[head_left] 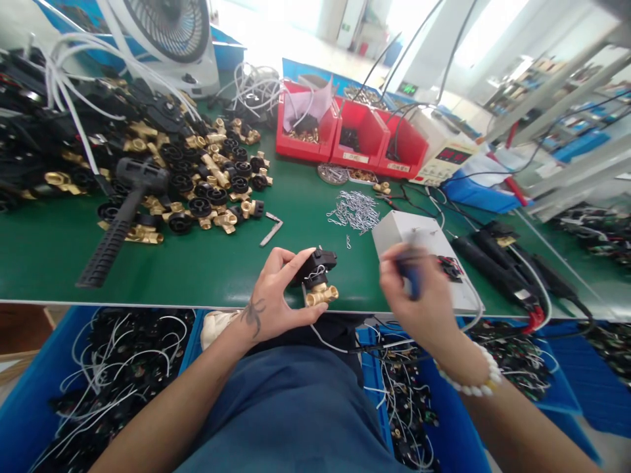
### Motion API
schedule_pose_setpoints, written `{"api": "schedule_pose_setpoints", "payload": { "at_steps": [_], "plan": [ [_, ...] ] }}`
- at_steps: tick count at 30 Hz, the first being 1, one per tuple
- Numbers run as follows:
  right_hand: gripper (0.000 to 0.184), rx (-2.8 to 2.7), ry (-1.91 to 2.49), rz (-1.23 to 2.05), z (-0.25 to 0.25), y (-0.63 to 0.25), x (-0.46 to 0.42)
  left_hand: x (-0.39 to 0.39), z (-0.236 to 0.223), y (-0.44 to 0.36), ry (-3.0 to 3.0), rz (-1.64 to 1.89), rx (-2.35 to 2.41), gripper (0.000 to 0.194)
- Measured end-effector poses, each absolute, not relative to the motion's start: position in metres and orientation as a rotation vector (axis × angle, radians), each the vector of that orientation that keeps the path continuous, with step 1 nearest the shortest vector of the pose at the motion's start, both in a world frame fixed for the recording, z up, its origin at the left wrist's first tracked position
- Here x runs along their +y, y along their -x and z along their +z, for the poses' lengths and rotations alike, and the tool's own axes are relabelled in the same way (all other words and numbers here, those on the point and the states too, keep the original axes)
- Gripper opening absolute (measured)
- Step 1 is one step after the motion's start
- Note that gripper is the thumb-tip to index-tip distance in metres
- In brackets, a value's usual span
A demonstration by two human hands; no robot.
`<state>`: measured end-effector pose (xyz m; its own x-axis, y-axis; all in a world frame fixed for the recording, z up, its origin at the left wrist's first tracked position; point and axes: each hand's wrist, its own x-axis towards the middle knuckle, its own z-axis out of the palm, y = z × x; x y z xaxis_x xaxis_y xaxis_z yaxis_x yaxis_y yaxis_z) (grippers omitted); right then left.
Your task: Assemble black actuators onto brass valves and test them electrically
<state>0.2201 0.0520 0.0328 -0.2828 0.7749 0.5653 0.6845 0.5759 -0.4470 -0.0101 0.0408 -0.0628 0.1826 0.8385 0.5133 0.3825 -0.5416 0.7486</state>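
My left hand (276,292) is closed around a small black and brass valve part (318,279), held just above the near edge of the green table (207,263). A thin white wire hangs down from the part. My right hand (419,299) is closed on a blue-handled tool (411,276), slightly blurred, a short way right of the part. It hovers over a white box (414,233). A white bead bracelet (473,384) circles the right wrist.
A heap of black and brass parts (197,184) covers the table's far left, with a long black ribbed handle (118,223) and a fan (167,36) behind. Red bins (355,135), loose metal clips (355,210), a meter (448,157), black probes (497,266). Blue crates (98,381) of wired parts below.
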Motion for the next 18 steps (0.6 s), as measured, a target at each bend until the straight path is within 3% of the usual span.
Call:
{"api": "schedule_pose_setpoints", "payload": {
  "at_steps": [3, 9, 14, 18],
  "plan": [
    [0.012, -2.391, 1.217, 0.277, 0.0327, -0.2200, 0.0518, 0.0406, -0.0624, 0.0101, -1.986, 1.311, 1.150, 0.074],
    [0.007, -1.763, 1.187, 0.137, 0.0317, -0.2148, 0.0512, 0.0411, -0.0635, 0.0100, -1.998, 1.336, 1.141, 0.076],
    [0.014, -2.364, 1.288, 0.236, 0.0281, -0.2161, 0.0507, 0.0406, -0.0622, 0.0102, -1.992, 1.310, 1.146, 0.075],
    [0.009, -1.826, 1.240, 0.060, 0.0291, -0.2162, 0.0502, 0.0406, -0.0618, 0.0100, -2.002, 1.338, 1.142, 0.074]
  ]
}}
